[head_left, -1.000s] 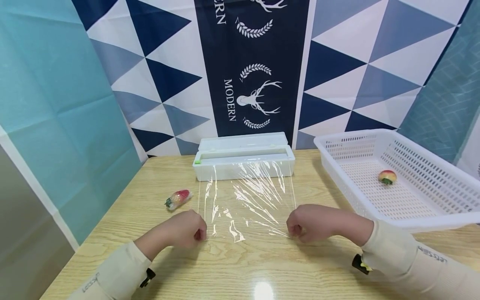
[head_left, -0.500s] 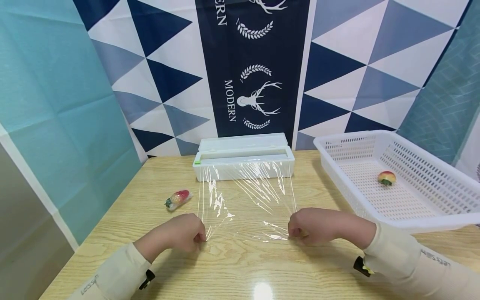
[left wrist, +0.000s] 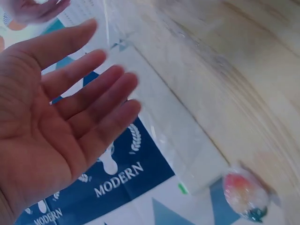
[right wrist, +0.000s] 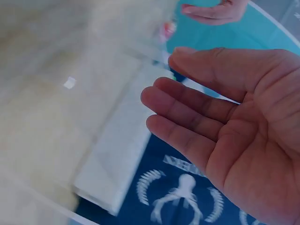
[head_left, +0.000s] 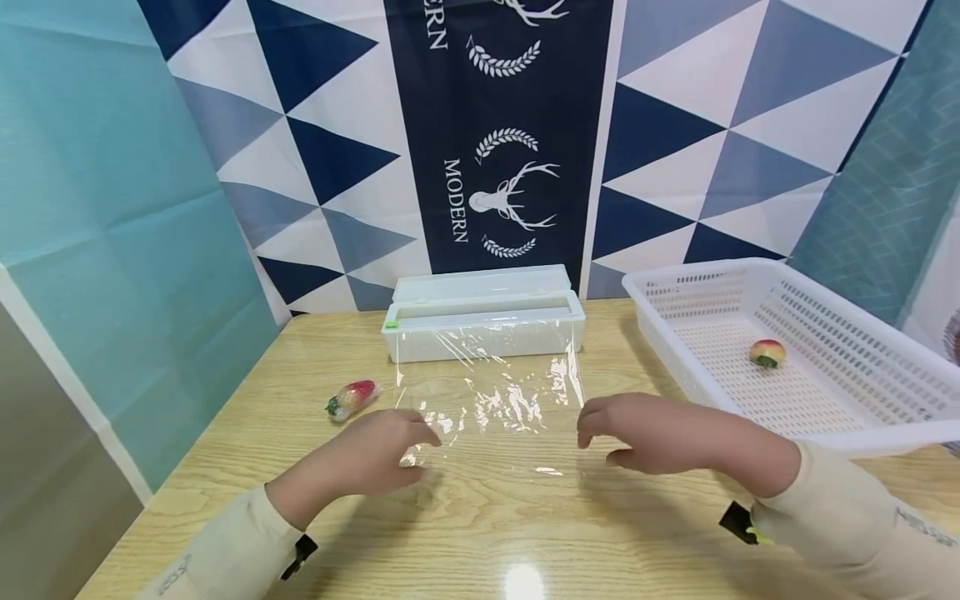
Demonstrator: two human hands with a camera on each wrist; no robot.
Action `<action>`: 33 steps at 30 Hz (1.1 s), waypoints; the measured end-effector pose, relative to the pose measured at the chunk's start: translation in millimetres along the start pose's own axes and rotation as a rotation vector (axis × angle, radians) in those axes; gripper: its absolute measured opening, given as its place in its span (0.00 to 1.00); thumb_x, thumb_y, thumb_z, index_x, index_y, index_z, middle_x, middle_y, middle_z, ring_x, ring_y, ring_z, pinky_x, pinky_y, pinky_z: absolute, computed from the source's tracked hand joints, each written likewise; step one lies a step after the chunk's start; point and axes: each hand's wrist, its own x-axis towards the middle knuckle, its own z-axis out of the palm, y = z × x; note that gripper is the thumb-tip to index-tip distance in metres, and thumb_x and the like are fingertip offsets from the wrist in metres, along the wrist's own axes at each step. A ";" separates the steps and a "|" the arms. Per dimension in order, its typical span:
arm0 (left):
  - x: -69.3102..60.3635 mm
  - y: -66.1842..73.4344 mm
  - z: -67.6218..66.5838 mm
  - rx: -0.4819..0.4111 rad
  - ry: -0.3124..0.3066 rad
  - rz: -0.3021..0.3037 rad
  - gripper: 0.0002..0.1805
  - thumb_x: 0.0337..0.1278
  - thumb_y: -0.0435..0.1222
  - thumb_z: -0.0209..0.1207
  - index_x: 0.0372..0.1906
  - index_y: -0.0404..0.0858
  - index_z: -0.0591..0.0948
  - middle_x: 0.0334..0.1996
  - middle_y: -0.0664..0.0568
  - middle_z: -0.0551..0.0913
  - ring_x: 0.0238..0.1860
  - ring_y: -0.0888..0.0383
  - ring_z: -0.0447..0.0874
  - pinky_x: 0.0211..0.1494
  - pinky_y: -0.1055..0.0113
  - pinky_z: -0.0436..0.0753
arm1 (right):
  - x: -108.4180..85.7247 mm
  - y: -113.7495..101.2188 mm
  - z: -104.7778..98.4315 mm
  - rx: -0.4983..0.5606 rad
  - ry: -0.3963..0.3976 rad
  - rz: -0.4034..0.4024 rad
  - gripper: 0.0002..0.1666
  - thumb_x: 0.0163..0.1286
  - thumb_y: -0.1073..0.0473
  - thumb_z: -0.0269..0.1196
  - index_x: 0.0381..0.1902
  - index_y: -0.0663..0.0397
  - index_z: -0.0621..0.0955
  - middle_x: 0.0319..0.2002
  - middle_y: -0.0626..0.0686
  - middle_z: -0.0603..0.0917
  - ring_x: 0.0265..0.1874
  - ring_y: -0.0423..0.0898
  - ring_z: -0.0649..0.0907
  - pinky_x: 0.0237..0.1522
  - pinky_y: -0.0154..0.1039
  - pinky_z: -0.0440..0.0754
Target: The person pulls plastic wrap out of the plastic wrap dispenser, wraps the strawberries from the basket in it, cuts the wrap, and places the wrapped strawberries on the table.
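Note:
A sheet of clear plastic wrap stretches from a white wrap dispenser box toward me over the wooden table. At its near left corner is my left hand, fingers spread and relaxed, and the left wrist view shows its palm bare. My right hand hovers by the right edge of the wrap with thumb and fingers apart; nothing lies in its palm. Whether fingertips still touch the film cannot be told. Left of the film lies a red and yellowish, strawberry-like fruit wrapped in plastic.
On the right stands a white perforated basket holding one red-yellow fruit with green leaves. The dispenser's lid is raised at the back, near a patterned cloth. A teal cloth hangs along the left side.
Both hands have let go of the wrap's near corners, their fingers uncurling and lifting slightly. The film has slackened and settled lower. Fruit, box and basket stay in place.

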 end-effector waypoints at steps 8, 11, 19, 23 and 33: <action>19.2 17.1 5.2 0.051 0.118 0.094 0.25 0.52 0.45 0.69 0.55 0.42 0.81 0.55 0.47 0.78 0.56 0.51 0.77 0.57 0.56 0.78 | -18.2 2.5 -44.9 0.029 0.074 0.082 0.17 0.59 0.64 0.71 0.46 0.45 0.83 0.45 0.40 0.81 0.44 0.40 0.80 0.46 0.41 0.82; 25.3 20.9 9.9 0.066 0.120 0.158 0.28 0.53 0.49 0.68 0.58 0.42 0.79 0.59 0.46 0.76 0.59 0.49 0.75 0.60 0.54 0.76 | -25.0 11.3 -57.9 0.074 0.104 0.097 0.16 0.61 0.62 0.70 0.46 0.44 0.83 0.45 0.38 0.81 0.43 0.38 0.80 0.45 0.41 0.82; 39.1 29.8 16.4 0.094 0.104 0.261 0.30 0.54 0.52 0.67 0.60 0.45 0.77 0.61 0.48 0.74 0.62 0.51 0.72 0.63 0.53 0.73 | -39.3 33.1 -85.6 0.135 0.232 0.218 0.12 0.61 0.65 0.69 0.39 0.43 0.83 0.36 0.37 0.81 0.37 0.35 0.82 0.42 0.37 0.83; 41.9 33.5 19.9 0.112 0.087 0.283 0.30 0.54 0.53 0.66 0.61 0.46 0.77 0.61 0.48 0.74 0.62 0.52 0.72 0.61 0.54 0.73 | -44.1 46.3 -95.0 0.107 0.267 0.311 0.10 0.61 0.65 0.69 0.38 0.45 0.83 0.33 0.39 0.82 0.33 0.34 0.82 0.39 0.35 0.82; 45.3 37.4 24.4 0.152 0.082 0.325 0.30 0.55 0.55 0.65 0.61 0.48 0.78 0.61 0.49 0.74 0.61 0.53 0.72 0.60 0.55 0.74 | -54.1 95.6 -106.9 0.121 0.288 0.534 0.08 0.64 0.60 0.69 0.41 0.51 0.84 0.34 0.47 0.83 0.34 0.43 0.81 0.36 0.34 0.80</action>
